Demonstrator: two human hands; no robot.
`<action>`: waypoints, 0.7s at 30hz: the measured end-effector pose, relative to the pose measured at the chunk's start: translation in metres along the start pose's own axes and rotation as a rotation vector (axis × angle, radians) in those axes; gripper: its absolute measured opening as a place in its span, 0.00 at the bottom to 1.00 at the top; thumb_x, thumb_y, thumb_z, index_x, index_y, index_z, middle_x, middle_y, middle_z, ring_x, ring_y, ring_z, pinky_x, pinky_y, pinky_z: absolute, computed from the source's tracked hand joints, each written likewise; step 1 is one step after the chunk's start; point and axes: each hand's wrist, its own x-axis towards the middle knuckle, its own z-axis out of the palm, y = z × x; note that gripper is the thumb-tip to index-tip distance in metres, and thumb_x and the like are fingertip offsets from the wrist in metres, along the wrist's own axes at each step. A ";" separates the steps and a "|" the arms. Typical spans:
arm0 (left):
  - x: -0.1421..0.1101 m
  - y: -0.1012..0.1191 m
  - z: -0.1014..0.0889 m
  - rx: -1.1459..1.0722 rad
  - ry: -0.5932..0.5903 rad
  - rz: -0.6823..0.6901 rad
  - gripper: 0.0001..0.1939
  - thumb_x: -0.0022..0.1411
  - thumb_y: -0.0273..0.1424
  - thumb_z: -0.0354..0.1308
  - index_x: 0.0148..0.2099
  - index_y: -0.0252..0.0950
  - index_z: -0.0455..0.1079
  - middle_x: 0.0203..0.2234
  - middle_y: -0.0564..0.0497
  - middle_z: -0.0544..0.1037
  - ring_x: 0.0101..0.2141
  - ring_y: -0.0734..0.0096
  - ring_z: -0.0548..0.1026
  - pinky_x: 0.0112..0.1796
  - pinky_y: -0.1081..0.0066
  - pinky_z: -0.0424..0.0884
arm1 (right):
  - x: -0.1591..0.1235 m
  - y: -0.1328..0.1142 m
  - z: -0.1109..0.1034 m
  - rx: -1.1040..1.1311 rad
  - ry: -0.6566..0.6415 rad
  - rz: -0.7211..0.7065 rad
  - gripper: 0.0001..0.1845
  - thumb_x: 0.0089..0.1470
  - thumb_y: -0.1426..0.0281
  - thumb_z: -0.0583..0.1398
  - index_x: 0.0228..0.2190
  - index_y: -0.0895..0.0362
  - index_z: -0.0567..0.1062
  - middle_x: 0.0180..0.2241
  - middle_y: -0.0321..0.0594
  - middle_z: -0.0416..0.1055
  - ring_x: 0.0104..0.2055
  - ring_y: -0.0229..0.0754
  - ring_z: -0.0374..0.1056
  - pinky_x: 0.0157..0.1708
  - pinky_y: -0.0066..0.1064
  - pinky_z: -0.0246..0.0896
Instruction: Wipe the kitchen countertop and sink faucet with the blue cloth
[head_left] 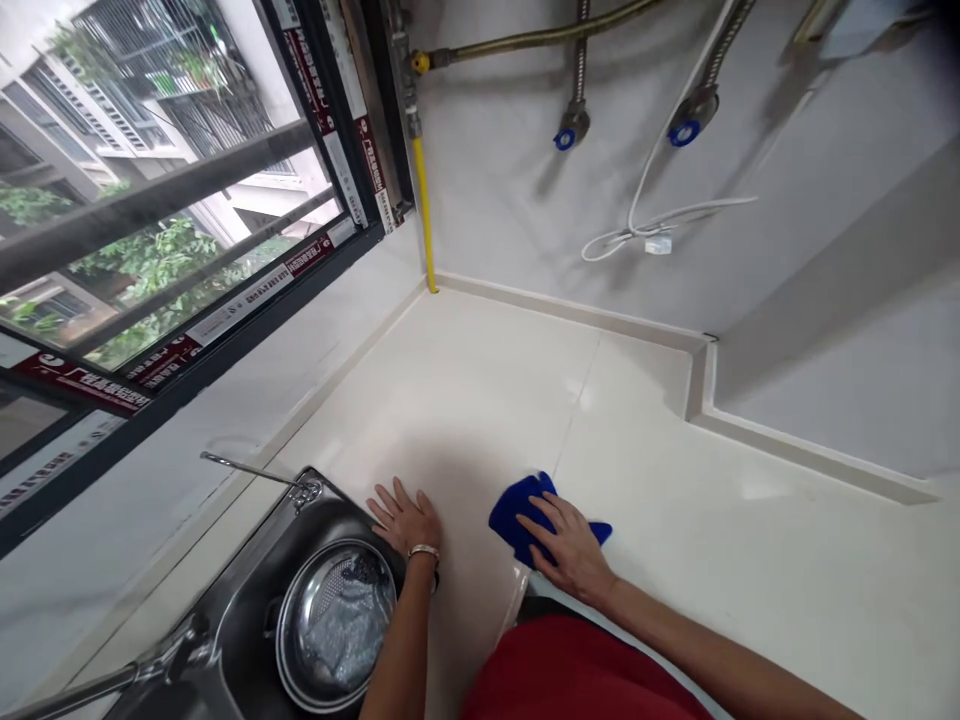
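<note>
My right hand [568,548] holds a blue cloth [517,508] pressed down on the cream countertop [480,370], its fingers bent and somewhat apart over the fabric. One corner of the cloth sticks out beyond the hand on the right. To the left, my left hand [406,517] lies flat on the countertop beside the sink's edge, fingers spread, nothing in it. A bracelet circles that wrist. Between the two hands is a strip of bare countertop, and a thin seam runs from the cloth toward the back wall.
A steel sink [247,610] at lower left holds a metal pot [283,640] with clear plastic inside. A thin faucet [247,467] rises at its back corner. A yellow pipe [424,210] meets the back corner. A white cable [637,228] hangs below valves [571,126]. A window frame [247,310] lines the left.
</note>
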 end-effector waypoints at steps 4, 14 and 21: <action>-0.002 -0.003 0.004 0.054 0.049 0.023 0.30 0.71 0.40 0.45 0.70 0.35 0.57 0.71 0.39 0.51 0.69 0.37 0.45 0.60 0.34 0.58 | 0.062 -0.025 0.027 0.032 -0.046 -0.069 0.28 0.55 0.68 0.60 0.58 0.50 0.71 0.62 0.49 0.61 0.66 0.60 0.51 0.62 0.57 0.54; -0.002 -0.007 0.009 0.130 0.035 0.039 0.30 0.71 0.40 0.44 0.71 0.35 0.55 0.71 0.37 0.51 0.70 0.39 0.44 0.60 0.36 0.58 | 0.222 -0.034 0.083 0.094 -0.211 -0.082 0.27 0.60 0.61 0.57 0.60 0.47 0.69 0.66 0.46 0.56 0.67 0.59 0.48 0.65 0.54 0.44; 0.001 -0.008 0.007 0.202 0.023 0.076 0.31 0.71 0.40 0.43 0.71 0.32 0.56 0.71 0.36 0.51 0.69 0.37 0.46 0.59 0.39 0.61 | 0.290 0.027 0.091 0.094 -0.161 0.072 0.27 0.60 0.62 0.56 0.60 0.52 0.69 0.66 0.49 0.55 0.66 0.62 0.47 0.61 0.55 0.46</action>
